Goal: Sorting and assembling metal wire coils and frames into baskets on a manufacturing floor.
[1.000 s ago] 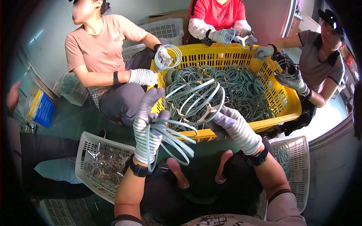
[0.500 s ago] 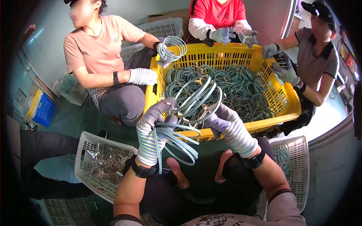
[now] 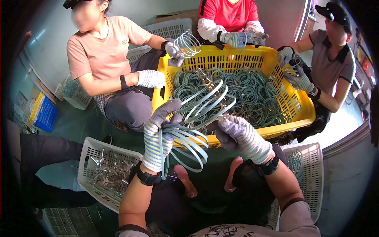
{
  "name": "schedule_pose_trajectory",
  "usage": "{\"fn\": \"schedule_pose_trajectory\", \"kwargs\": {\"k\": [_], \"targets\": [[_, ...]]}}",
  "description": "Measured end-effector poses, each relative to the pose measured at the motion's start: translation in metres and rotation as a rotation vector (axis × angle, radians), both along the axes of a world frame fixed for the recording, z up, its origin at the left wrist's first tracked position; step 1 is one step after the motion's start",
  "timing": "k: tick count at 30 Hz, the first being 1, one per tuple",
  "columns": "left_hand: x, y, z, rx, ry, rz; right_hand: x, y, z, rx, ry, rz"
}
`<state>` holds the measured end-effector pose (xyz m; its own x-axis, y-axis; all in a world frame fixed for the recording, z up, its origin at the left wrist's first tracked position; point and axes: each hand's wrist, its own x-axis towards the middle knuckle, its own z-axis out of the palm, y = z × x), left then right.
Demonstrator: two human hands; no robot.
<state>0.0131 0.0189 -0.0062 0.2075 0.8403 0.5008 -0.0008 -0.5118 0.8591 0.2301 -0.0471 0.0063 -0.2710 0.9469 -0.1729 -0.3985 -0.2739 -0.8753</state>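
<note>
My left hand [image 3: 161, 132], in a striped grey-palmed glove, is closed round a bundle of thin pale green rings [image 3: 191, 152]. The loops hang below and right of its fingers. More rings [image 3: 207, 103] fan out above it, over the near side of a yellow crate. My right hand [image 3: 241, 136], gloved alike, pinches the lower right end of the fanned rings, where a small shiny metal fitting partly shows by the thumb. Its other fingers curl inward. Tangled rings of the same kind [image 3: 254, 96] fill the yellow crate [image 3: 296, 103].
Three gloved people sit round the crate; the left one holds several rings [image 3: 188, 44]. By my left leg stands a white basket [image 3: 87, 162] of metal pieces, by my right leg another white basket [image 3: 316, 173] with rings. A blue crate [image 3: 46, 114] lies far left.
The fanned rings have tilted, and my right hand has turned slightly and drawn a little down and right. The left person's rings have moved right and up.
</note>
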Motion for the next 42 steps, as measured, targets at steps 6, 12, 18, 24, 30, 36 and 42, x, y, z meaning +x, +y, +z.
{"fn": "schedule_pose_trajectory", "kwargs": {"k": [6, 12, 18, 24, 30, 36, 42], "targets": [[-0.003, 0.001, 0.002, 0.044, 0.028, -0.116, 0.002, 0.002, -0.006, -0.028, 0.026, 0.025], [-0.006, -0.002, 0.007, -0.010, 0.093, -0.181, 0.004, 0.004, -0.008, 0.015, 0.019, 0.056], [-0.004, -0.002, 0.008, -0.086, -0.036, -0.151, 0.005, 0.003, -0.006, 0.158, -0.128, 0.067], [0.002, -0.003, 0.000, -0.186, 0.071, -0.205, -0.002, 0.001, -0.012, 0.390, -0.489, 0.036], [0.004, -0.005, 0.000, 0.006, 0.189, -0.181, 0.007, 0.010, -0.034, 1.132, -1.013, 0.001], [-0.007, 0.003, 0.007, 0.128, 0.275, 0.073, 0.002, 0.006, -0.008, 0.146, -0.094, -0.140], [-0.009, -0.002, 0.014, 0.278, 0.436, -0.251, 0.020, 0.014, -0.018, 0.035, 0.258, -0.131]]}}
